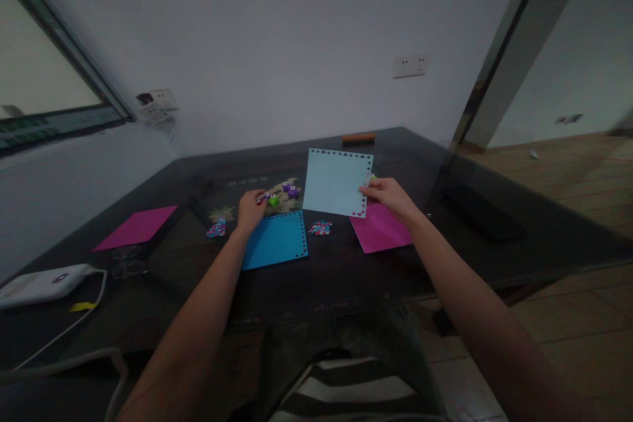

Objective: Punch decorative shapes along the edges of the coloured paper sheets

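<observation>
— What is your right hand [393, 196] doing?
— Pinching the right edge of a pale blue sheet [333, 184] between my fingers, holding it up over the middle of the counter [326, 283]. Holes run along its top and right edges.
— And your left hand [250, 212]?
— Its fingers curl beside a small green figure [273, 201] with round eyes; I can't tell whether they grasp anything. Purple figures [291, 192] sit just past it.
— What lies below them?
— A bright blue sheet [277, 242], also with holes along 2 edges, and a heap of confetti [320, 228] just beside it. My pale blue sheet hides part of a pink sheet [383, 234].
— Farther out?
— On my left, a 2nd heap of confetti [216, 229], a 2nd pink sheet [138, 227] and a white device [49, 283]; on my right, a flat black object [482, 212].
</observation>
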